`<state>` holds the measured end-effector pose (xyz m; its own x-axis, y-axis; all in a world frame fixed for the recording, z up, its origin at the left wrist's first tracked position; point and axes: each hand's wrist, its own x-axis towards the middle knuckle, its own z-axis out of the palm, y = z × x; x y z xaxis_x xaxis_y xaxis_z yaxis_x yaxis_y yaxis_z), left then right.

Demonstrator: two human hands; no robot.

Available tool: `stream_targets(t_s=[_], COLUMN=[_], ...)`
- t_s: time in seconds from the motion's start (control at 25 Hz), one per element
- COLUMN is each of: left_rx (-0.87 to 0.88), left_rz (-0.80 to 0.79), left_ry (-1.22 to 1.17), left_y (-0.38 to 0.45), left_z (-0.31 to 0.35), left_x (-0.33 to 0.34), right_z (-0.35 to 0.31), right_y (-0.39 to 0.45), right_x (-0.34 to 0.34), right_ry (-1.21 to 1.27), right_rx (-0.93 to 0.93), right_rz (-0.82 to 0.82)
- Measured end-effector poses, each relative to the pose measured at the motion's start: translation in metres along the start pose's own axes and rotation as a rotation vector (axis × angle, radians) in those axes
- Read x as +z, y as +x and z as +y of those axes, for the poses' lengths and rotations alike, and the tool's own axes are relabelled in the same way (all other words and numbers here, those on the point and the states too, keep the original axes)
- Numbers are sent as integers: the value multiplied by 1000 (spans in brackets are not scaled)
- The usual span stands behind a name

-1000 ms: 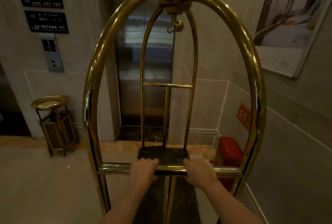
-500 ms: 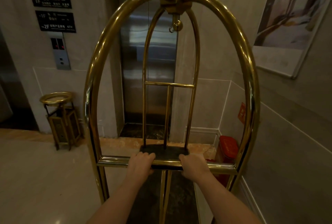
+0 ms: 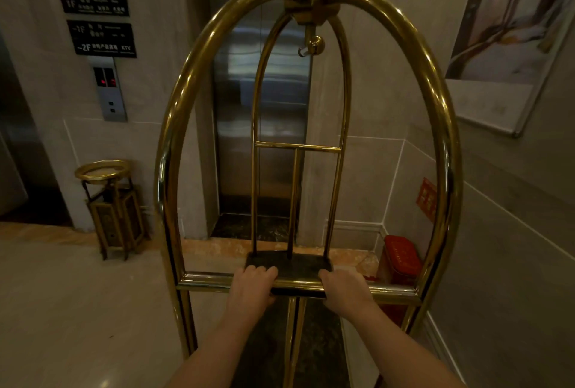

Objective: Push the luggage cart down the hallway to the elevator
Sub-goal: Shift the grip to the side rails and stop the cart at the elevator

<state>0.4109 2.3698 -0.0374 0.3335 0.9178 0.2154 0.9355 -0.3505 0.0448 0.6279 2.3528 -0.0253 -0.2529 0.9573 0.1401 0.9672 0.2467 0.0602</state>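
Dead ahead of the closed elevator point(image 3: 263, 107) stands the cart point(image 3: 441, 126), its brass hoops framing the steel doors. Left hand point(image 3: 252, 289) and right hand point(image 3: 343, 289) each wrap the crossbar point(image 3: 205, 282), fingers curled over the top, one either side of the centre post. Dark deck point(image 3: 287, 263) runs forward under the bar; its far end lies at the tan marble strip before the threshold point(image 3: 249, 229). Hook point(image 3: 312, 45) hangs from the knot where the hoops meet.

Floor point(image 3: 77, 310): pale polished tile, glossy, faint reflections; darker stone at the threshold.

Left of the door: call panel point(image 3: 109, 92) with two red lit displays, black floor signs point(image 3: 101, 37) above it. Brass ash bin point(image 3: 113, 210) stands against the wall below, well apart from the cart's left hoop. Further left, a dark opening at the frame edge.

Right: grey tiled wall point(image 3: 513, 247) runs close alongside the cart's right hoop, little slack there. Red box point(image 3: 401, 260) sits in the corner on the floor, seen just behind the right hoop; whether it touches cannot be told. Small red notice point(image 3: 427, 199) on the wall above it; framed poster point(image 3: 510, 39) higher up.

Open floor lies to the left of the cart; the right side is tight
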Motion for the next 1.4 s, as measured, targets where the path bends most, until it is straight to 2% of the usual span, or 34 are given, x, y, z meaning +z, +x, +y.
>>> stream_targets(t_s=[0.28,0.4,0.44,0.48,0.56,0.64,0.72,0.8,0.96,1.04,1.2,1.4], left_rx=[15,4,-6,-20,-77,-235,-419,-507,-437,-449,-544,-501], left_rz=[-66,-140,-87,58,497,873,1022,958,740,717,733,699], left_ry=[7,-156,-232,-281,-239,-185,-206,-227,-204,-218,-487,-441], left_y=[3,2,2,1,1,0,-2,1,3,3,2,-4], left_z=[-1,-3,-4,-6,-14,-33,-58,-75,-80,-84,-85,-86], left_x=[-1,-13,-23,-35,-72,-117,-155,-164,-144,-143,-149,-152], right_z=[-4,-3,-3,-3,-2,-3,-3,-4,-6,-10,-14,-5], right_y=[-2,-4,-4,-5,-5,-4,-4,-5,-5,-5,-9,-10], right_x=[-5,-4,-4,-4,-2,-2,-1,0,-4,-6,-1,-8], right_ry=[-25,-9,-7,-7,-14,-32,-39,-56,-100,-101,27,203], right_rx=[13,18,20,23,25,21,21,19,58,89,147,110], right_rz=[-15,-6,-4,-3,-8,-9,-8,-14,-4,3,3,-89])
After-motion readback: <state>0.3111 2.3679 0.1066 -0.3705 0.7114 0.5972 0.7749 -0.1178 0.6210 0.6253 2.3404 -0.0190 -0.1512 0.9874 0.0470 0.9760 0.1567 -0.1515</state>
